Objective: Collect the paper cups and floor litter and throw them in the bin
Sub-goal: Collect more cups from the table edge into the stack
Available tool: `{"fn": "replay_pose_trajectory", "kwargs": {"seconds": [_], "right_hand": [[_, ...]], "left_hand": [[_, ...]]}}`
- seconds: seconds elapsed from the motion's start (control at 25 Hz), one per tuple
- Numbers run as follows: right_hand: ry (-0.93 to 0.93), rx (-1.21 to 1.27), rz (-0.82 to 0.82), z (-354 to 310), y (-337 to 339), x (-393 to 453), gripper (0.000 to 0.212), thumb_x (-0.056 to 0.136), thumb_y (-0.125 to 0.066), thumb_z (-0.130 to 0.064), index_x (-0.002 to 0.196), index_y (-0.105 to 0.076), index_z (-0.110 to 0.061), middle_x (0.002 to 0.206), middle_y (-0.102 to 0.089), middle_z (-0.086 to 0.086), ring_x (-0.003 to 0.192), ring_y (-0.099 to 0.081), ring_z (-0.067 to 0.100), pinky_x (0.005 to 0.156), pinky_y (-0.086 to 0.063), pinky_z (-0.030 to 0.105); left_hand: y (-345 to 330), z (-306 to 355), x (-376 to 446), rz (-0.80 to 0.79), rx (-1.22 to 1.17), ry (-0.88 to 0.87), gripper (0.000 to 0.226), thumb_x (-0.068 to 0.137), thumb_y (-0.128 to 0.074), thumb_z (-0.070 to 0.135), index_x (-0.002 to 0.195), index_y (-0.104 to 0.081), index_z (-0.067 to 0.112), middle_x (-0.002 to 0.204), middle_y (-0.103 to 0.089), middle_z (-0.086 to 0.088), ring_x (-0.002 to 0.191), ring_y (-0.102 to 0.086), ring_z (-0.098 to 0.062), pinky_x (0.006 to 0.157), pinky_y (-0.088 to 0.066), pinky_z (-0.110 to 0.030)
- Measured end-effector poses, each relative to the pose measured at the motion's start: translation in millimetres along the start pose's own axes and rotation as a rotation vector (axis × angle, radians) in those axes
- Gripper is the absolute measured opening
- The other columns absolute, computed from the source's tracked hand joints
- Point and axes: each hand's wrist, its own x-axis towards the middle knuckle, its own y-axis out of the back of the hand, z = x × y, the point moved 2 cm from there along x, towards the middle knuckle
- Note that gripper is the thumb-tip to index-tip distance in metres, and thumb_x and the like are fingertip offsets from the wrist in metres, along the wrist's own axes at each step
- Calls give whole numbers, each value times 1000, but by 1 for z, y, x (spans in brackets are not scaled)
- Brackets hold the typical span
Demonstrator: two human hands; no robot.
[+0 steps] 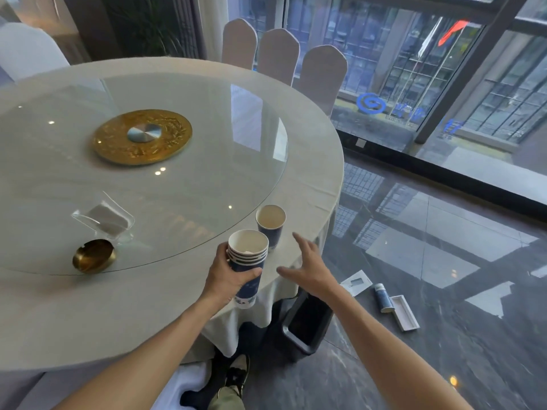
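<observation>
While the left hand (229, 276) grips a nested stack of blue paper cups (248, 263), the right hand (307, 266) hovers with fingers spread, holding nothing. One single blue paper cup (270, 224) stands on the round white table (118, 315). I judge this cup, the floor litter (384, 297) and the black bin (307, 324) are left.

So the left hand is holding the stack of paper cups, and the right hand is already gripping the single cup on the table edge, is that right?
Not quite. The left hand does hold the stack of paper cups, but the right hand has no grip on the single cup. The head view shows it open, fingers spread, beside that cup and apart from it, while the cup stands alone near the table edge.
</observation>
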Motion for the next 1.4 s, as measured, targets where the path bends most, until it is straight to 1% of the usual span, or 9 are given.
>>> {"fn": "replay_pose_trajectory", "kwargs": {"seconds": [0.24, 0.4, 0.56, 0.72, 0.92, 1.08, 1.16, 1.28, 1.4], "right_hand": [[15, -39, 134, -44, -2, 85, 124, 76, -88, -47, 166, -4, -25, 170, -10, 10, 156, -16, 26, 124, -22, 40], [-34, -156, 139, -51, -23, 126, 128, 73, -89, -47, 165, -2, -27, 171, -2, 14, 156, -14, 34, 123, -26, 47], [-66, -194, 118, -46, -39, 141, 114, 80, -85, -37, 163, -9, -17, 160, -23, 14, 146, -33, 36, 117, -38, 44], [-146, -124, 183, -40, -36, 135, 106, 77, -86, -33, 156, -21, -9, 150, -39, 11, 135, -45, 30, 110, -44, 39], [-228, -123, 248, -20, -16, 110, 93, 75, -86, -37, 150, -33, -20, 139, -40, 8, 122, -52, 30, 98, -51, 40], [-281, -95, 298, -4, -4, 86, 93, 75, -86, -34, 151, -35, -20, 136, -40, 8, 121, -51, 26, 95, -48, 34], [-317, -93, 322, 5, 2, 75, 91, 74, -86, -35, 150, -37, -21, 134, -40, 6, 121, -51, 25, 96, -49, 37], [-396, -94, 305, 26, 8, 54, 89, 73, -86, -40, 146, -38, -24, 131, -42, 4, 121, -51, 26, 99, -51, 43], [-429, -50, 313, 40, 11, 36, 97, 72, -86, -46, 150, -35, -22, 136, -42, 4, 128, -50, 26, 101, -51, 43]], "left_hand": [[23, -7, 59, -12, -29, 46, 83, 64, -99, 25, 130, -47, 26, 121, -65, 4, 111, -66, -21, 79, -54, -27], [38, -10, 93, -12, -27, 65, 96, 49, -96, 48, 130, -50, 26, 119, -67, 13, 111, -68, -17, 90, -59, -38], [45, -11, 122, -46, -22, 82, 86, 61, -99, 33, 131, -50, 24, 119, -66, 12, 113, -67, -17, 88, -58, -35], [38, -3, 144, -102, 5, 70, 85, 66, -97, 36, 135, -49, 24, 125, -65, 5, 115, -65, -20, 85, -57, -32], [9, 38, 164, -155, -34, -9, 91, 69, -95, 36, 143, -44, 21, 128, -60, 8, 117, -61, -17, 78, -54, -20], [-24, 72, 174, -218, -58, -81, 90, 70, -95, 34, 141, -42, 21, 128, -56, 9, 118, -59, -16, 85, -56, -24], [-39, 84, 175, -255, -45, -121, 90, 70, -95, 36, 142, -41, 22, 129, -54, 10, 118, -58, -15, 85, -55, -23], [-65, 100, 171, -307, -56, -164, 90, 70, -95, 36, 141, -42, 21, 133, -56, 6, 122, -60, -19, 94, -60, -35], [-92, 113, 161, -363, -72, -187, 89, 70, -95, 35, 140, -43, 21, 132, -57, 6, 122, -61, -20, 95, -61, -37]]}}
